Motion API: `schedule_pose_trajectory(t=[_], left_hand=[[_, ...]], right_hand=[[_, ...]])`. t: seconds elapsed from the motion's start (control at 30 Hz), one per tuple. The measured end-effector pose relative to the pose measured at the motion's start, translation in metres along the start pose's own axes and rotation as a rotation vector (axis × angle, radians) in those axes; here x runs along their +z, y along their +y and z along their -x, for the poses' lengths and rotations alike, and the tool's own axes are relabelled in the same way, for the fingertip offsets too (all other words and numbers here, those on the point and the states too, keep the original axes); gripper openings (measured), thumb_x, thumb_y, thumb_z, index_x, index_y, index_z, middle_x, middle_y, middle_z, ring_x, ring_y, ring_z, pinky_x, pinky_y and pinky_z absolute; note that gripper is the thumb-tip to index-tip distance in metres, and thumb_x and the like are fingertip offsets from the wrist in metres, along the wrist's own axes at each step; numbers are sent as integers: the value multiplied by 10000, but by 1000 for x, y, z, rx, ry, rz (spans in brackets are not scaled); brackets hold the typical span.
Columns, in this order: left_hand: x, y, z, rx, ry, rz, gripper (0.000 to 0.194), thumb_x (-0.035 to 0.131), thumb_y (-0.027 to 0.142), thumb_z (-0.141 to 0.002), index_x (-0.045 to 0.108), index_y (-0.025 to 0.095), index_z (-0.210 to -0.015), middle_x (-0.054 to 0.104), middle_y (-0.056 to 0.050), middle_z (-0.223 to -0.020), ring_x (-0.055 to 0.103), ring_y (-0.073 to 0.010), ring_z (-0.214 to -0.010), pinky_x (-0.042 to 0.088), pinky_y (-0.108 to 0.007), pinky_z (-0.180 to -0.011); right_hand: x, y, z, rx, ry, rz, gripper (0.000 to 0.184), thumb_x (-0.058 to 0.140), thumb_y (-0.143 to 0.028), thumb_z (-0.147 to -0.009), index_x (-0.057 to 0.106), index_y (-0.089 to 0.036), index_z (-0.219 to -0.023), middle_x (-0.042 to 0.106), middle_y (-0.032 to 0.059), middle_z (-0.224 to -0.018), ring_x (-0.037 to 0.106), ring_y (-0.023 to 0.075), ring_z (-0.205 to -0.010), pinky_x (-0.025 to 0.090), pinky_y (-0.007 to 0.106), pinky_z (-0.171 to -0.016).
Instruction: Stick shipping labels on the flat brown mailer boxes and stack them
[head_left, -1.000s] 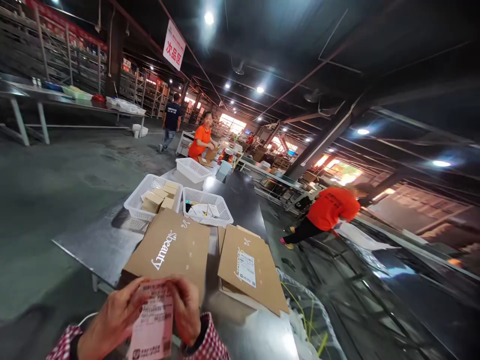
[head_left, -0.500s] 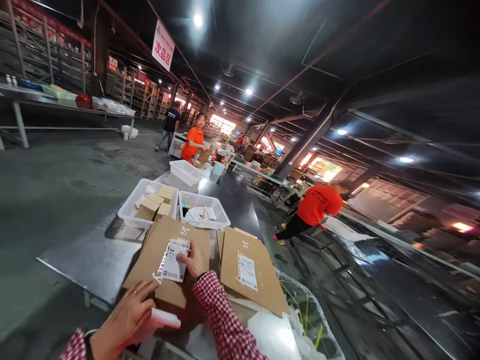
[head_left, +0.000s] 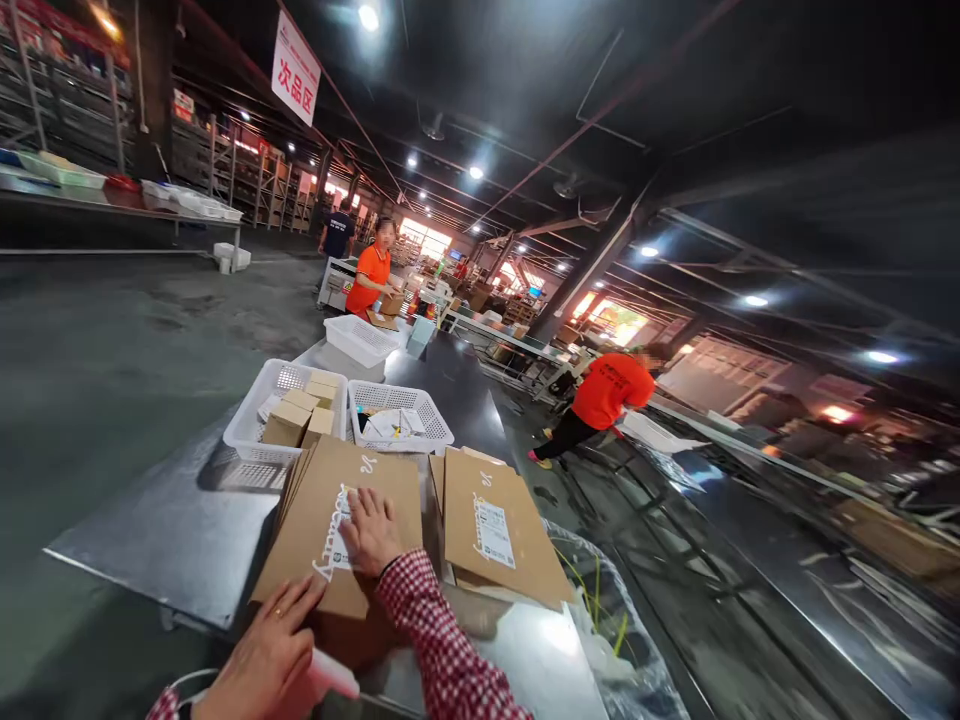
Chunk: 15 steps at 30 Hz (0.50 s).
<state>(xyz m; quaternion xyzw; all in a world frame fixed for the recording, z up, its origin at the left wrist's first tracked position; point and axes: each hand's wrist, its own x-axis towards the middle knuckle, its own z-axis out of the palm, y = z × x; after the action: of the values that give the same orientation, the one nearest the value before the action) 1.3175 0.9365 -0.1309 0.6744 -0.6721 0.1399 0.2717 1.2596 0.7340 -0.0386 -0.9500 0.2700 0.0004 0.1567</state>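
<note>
My right hand (head_left: pixel 370 533) lies flat, fingers spread, over the white shipping label (head_left: pixel 342 545) on a brown cardboard mailer (head_left: pixel 311 495). That mailer tops a stack of flat cardboard pieces. My left hand (head_left: pixel 266 640) rests its stretched fingers on the stack's near left edge. Under its palm and thumb it holds a pinkish-white flat thing (head_left: pixel 335 672), whose kind I cannot make out. To the right lies a second stack of cardboard mailers (head_left: pixel 536 535), the top one bearing a white label (head_left: pixel 495 533).
Behind the stacks stand a white basket (head_left: pixel 244 425) of small boxes and another white basket (head_left: pixel 442 430) with papers. A lined bin (head_left: pixel 637 640) borders the metal table (head_left: pixel 142 540) on the right. Co-workers in orange shirts (head_left: pixel 371 275) stand or bend farther off.
My right hand has gone from fingers pressing the label's edge to lying flat across it, covering most of it. My left hand has shifted slightly lower. The view has turned a little right.
</note>
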Motion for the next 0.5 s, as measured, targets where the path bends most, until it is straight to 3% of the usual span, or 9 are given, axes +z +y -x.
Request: schedule_pose_trajectory(t=[0.1, 0.2, 0.27, 0.33, 0.4, 0.5], left_hand=[[-1, -10, 7, 12, 5, 57, 275, 470, 146, -862, 653, 197, -663, 611, -97, -1349, 582, -304, -1233, 538, -512, -956], [1, -35, 25, -130, 111, 121, 409, 372, 291, -957, 735, 206, -791, 587, -149, -1369, 577, -308, -1234, 533, -489, -967], [4, -53, 38, -281, 144, 137, 470, 323, 346, -977, 770, 207, -934, 530, -186, -1418, 563, -323, -1248, 531, -492, -964], [9, -65, 48, -358, 101, 171, 497, 284, 346, -986, 764, 232, -1046, 527, -176, -1425, 558, -308, -1258, 524, -488, -978], [14, -69, 53, -351, 50, 194, 504, 269, 341, -986, 753, 250, -1095, 547, -161, -1408, 553, -304, -1265, 509, -511, -994], [19, -64, 56, -340, 60, 118, 526, 284, 336, -969, 783, 175, -1001, 527, -220, -1404, 496, -397, -1299, 439, -622, -1016]], right_hand=[[-24, 31, -4, 359, 80, -17, 580, 386, -354, -985, 345, -103, -1507, 270, 176, -1584, 195, 322, -1489, 153, 533, -1199], [-41, 59, 21, 576, 153, -55, 580, 363, -302, -981, 376, 44, -1446, 337, 337, -1491, 324, 395, -1423, 275, 557, -1124], [-41, 66, 48, 604, 122, -116, 509, 389, -309, -975, 548, 55, -1292, 547, 340, -1300, 527, 384, -1265, 410, 488, -1025], [-34, 63, 74, 578, 83, -190, 408, 443, -310, -956, 669, -14, -1124, 680, 249, -1106, 648, 325, -1083, 488, 400, -915], [-25, 55, 90, 553, 95, -242, 327, 492, -269, -925, 689, -62, -1085, 705, 187, -1065, 669, 274, -1021, 502, 345, -881], [-16, 45, 96, 552, 194, -259, 341, 487, -224, -911, 656, -53, -1153, 647, 198, -1191, 604, 261, -1149, 447, 335, -999]])
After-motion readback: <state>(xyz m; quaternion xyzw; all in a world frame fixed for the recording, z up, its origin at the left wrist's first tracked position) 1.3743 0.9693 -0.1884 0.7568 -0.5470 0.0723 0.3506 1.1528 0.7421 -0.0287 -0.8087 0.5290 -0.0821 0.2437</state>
